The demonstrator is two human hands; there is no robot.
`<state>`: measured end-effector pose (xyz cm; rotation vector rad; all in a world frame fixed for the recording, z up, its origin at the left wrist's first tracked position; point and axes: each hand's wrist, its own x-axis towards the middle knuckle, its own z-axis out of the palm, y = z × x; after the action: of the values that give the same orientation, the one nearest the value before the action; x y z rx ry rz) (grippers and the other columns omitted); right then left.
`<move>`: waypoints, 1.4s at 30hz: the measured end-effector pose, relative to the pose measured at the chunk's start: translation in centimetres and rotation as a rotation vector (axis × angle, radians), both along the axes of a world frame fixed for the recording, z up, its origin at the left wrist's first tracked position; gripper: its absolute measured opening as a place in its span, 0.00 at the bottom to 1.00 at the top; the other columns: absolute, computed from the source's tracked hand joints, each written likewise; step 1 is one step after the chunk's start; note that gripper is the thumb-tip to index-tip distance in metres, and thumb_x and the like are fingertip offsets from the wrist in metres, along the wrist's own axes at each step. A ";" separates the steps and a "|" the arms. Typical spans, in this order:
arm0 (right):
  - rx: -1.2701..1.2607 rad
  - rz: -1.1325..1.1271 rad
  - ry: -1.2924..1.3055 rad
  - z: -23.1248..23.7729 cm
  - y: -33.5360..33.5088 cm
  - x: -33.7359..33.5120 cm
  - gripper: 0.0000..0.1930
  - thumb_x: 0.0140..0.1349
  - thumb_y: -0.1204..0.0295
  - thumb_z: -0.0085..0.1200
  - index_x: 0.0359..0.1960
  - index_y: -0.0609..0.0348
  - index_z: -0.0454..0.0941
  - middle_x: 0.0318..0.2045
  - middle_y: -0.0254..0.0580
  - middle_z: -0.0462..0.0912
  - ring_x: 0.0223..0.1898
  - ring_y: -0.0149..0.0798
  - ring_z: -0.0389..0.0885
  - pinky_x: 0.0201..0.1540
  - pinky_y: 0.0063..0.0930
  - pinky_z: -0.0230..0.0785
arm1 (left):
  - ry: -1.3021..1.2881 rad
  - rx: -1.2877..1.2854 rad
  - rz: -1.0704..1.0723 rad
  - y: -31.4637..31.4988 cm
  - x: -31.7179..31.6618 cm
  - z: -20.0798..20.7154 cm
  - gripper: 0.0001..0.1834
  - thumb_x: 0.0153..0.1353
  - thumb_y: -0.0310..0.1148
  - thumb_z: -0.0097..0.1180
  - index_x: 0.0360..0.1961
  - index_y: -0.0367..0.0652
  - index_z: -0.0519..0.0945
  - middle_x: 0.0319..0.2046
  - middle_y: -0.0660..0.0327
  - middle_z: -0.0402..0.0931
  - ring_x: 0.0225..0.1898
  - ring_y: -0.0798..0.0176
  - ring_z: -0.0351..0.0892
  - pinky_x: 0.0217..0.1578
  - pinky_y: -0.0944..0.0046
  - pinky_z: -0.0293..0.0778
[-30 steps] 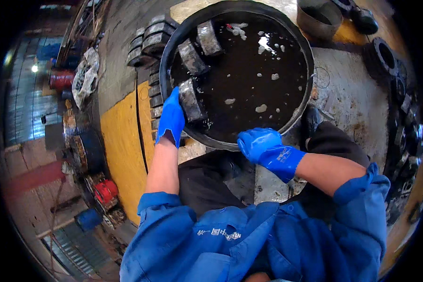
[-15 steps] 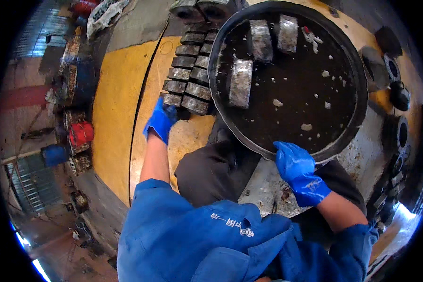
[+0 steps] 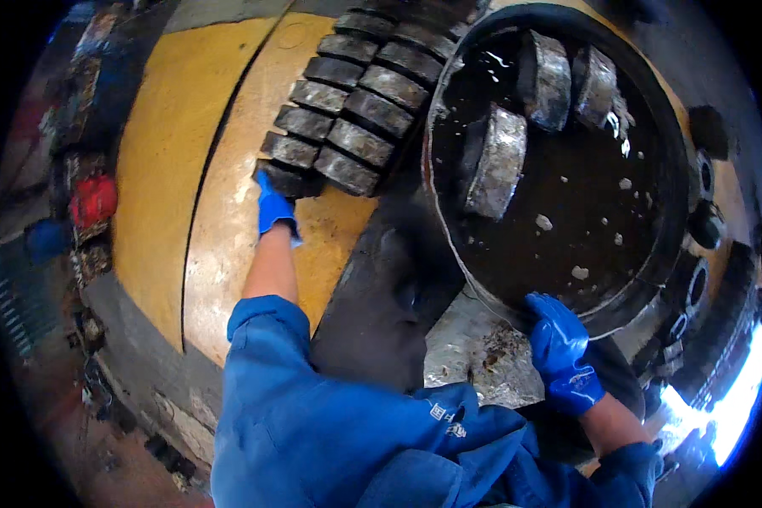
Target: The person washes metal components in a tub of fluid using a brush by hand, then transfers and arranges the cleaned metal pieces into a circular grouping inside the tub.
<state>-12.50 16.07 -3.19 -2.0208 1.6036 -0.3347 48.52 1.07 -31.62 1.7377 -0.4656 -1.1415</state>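
Observation:
My left hand (image 3: 275, 210), in a blue rubber glove, is closed on the near end piece of two rows of thick, dirty metal pieces (image 3: 370, 142). That end metal piece (image 3: 289, 179) is dark and partly hidden by the glove. To the right is a large round black tub (image 3: 436, 195) of dark liquid. Three thick round metal pieces (image 3: 496, 165) stand on edge in it, partly out of the liquid. My right hand (image 3: 559, 343), in a matching glove, lies at the tub's near rim with its fingers stretched out and nothing in them.
The rows stand on a yellow board (image 3: 195, 93) crossed by a dark seam. Pale bits (image 3: 543, 222) float in the tub. Black rings (image 3: 697, 284) line the far right. A red object (image 3: 93, 200) and clutter lie at the left. My dark trouser leg (image 3: 381, 296) is below the rows.
The view has shifted, so rows and tub appear elsewhere. My left hand stays at the near end of the left row; my right hand remains by the tub's rim, fingers now straighter.

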 end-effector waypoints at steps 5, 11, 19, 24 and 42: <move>0.029 -0.017 0.045 0.4 0.2 -0.1 0.18 0.74 0.64 0.47 0.55 0.57 0.86 0.52 0.53 0.88 0.53 0.57 0.87 0.59 0.51 0.78 | 0.652 -0.058 0.257 -3.4 -1.8 -2.3 0.39 0.78 0.66 0.33 0.79 0.53 0.63 0.77 0.63 0.64 0.74 0.55 0.66 0.75 0.51 0.61; 0.042 -0.015 0.070 1.1 -0.3 -0.1 0.17 0.71 0.66 0.50 0.55 0.54 0.85 0.52 0.51 0.88 0.53 0.55 0.87 0.58 0.49 0.79 | 0.586 0.048 0.322 0.9 0.8 -4.1 0.39 0.76 0.69 0.35 0.74 0.55 0.71 0.73 0.62 0.71 0.71 0.53 0.70 0.73 0.50 0.65; 0.105 -0.053 0.057 0.2 0.5 -0.9 0.16 0.71 0.62 0.53 0.53 0.51 0.86 0.48 0.49 0.89 0.50 0.54 0.87 0.55 0.49 0.80 | 0.454 0.498 -0.003 4.9 -3.7 6.1 0.39 0.74 0.70 0.38 0.73 0.56 0.72 0.70 0.60 0.74 0.67 0.49 0.74 0.68 0.44 0.70; -0.043 -0.032 0.006 -0.9 1.2 -1.3 0.15 0.70 0.61 0.55 0.50 0.50 0.87 0.43 0.48 0.90 0.43 0.54 0.89 0.46 0.50 0.82 | 0.693 0.467 0.027 9.0 -3.8 14.4 0.38 0.72 0.68 0.43 0.71 0.53 0.74 0.67 0.53 0.78 0.66 0.43 0.76 0.68 0.34 0.68; 0.057 -0.039 0.008 0.0 1.4 -2.2 0.15 0.73 0.57 0.49 0.49 0.48 0.86 0.46 0.45 0.90 0.49 0.52 0.88 0.52 0.49 0.82 | 0.401 -0.015 -0.546 1.0 -16.4 50.7 0.32 0.77 0.56 0.47 0.70 0.44 0.75 0.64 0.51 0.79 0.64 0.45 0.79 0.66 0.42 0.74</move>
<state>-14.68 17.45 -3.22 -1.9523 1.6403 -0.2925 32.14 2.06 19.11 1.3469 -0.7159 -1.8201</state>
